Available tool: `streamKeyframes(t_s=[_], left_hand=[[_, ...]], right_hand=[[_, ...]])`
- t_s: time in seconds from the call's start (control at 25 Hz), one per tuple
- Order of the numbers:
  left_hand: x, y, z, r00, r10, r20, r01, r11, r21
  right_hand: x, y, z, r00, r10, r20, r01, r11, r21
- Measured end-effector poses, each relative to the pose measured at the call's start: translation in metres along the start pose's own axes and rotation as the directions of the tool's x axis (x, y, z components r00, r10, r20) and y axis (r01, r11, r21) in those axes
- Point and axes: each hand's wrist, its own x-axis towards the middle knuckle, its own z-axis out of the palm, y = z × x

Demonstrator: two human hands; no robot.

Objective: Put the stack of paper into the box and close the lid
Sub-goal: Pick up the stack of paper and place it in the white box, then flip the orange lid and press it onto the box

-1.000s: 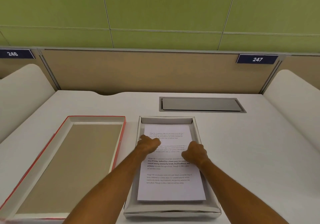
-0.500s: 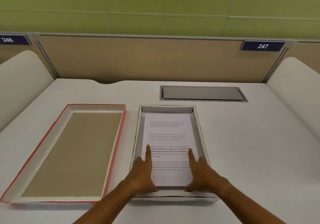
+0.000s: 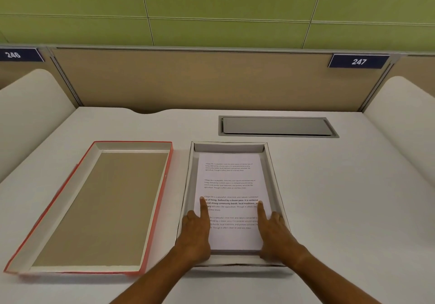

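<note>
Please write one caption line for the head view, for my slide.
Both hands, left hand and right hand, press paper stack into box; red lid beside.

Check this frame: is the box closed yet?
Open. The red-edged lid lies upturned on the desk beside the box, and the paper stack inside is uncovered.

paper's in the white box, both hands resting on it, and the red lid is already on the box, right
Not quite. The red lid is not on the white box: the head view shows it lying upturned on the desk beside it. The paper is inside, under the left hand and right hand.
</note>
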Motion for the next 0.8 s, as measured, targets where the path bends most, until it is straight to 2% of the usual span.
streamKeyframes(t_s=[0.12, 0.16, 0.24, 0.28, 0.36, 0.4, 0.48, 0.52, 0.64, 0.72, 0.8], left_hand=[[0.001, -0.002, -0.005, 0.999, 0.015, 0.040, -0.012, 0.998, -0.066], [0.002, -0.003, -0.009, 0.998, 0.021, 0.061, -0.014, 0.993, -0.119], [0.006, -0.004, -0.018, 0.998, 0.068, 0.015, -0.060, 0.950, -0.307], [0.009, -0.004, -0.023, 0.997, 0.074, -0.037, -0.082, 0.893, -0.443], [0.013, -0.002, -0.036, 0.999, 0.013, -0.045, -0.041, 0.722, -0.691], [0.015, -0.002, -0.042, 1.000, -0.021, 0.015, 0.025, 0.584, -0.811], [0.014, 0.001, -0.052, 0.998, -0.017, 0.067, 0.069, 0.332, -0.941], [0.016, -0.001, -0.056, 0.996, -0.032, 0.082, 0.087, 0.274, -0.958], [0.021, -0.008, -0.060, 0.986, -0.096, 0.136, 0.158, 0.281, -0.947], [0.023, -0.009, -0.061, 0.978, -0.118, 0.174, 0.201, 0.279, -0.939], [0.025, -0.010, -0.061, 0.983, -0.102, 0.151, 0.175, 0.304, -0.936]], right_hand=[[0.006, 0.002, -0.005, 0.996, 0.036, 0.084, -0.042, 0.996, 0.081], [0.008, 0.004, -0.011, 0.992, 0.039, 0.124, -0.059, 0.985, 0.162], [0.015, 0.006, -0.021, 0.993, -0.002, 0.118, -0.048, 0.905, 0.424], [0.018, 0.006, -0.025, 0.997, -0.016, 0.070, -0.025, 0.832, 0.554], [0.022, 0.000, -0.036, 0.999, 0.047, -0.011, -0.024, 0.683, 0.730], [0.025, -0.003, -0.040, 0.994, 0.105, 0.008, -0.070, 0.608, 0.791], [0.030, -0.004, -0.045, 0.978, 0.184, 0.097, -0.178, 0.498, 0.849], [0.031, -0.003, -0.047, 0.976, 0.177, 0.124, -0.194, 0.459, 0.867], [0.029, 0.002, -0.056, 0.980, 0.147, 0.136, -0.181, 0.356, 0.917], [0.029, 0.007, -0.056, 0.978, 0.158, 0.136, -0.185, 0.355, 0.916], [0.028, 0.004, -0.058, 0.979, 0.149, 0.138, -0.181, 0.339, 0.923]])
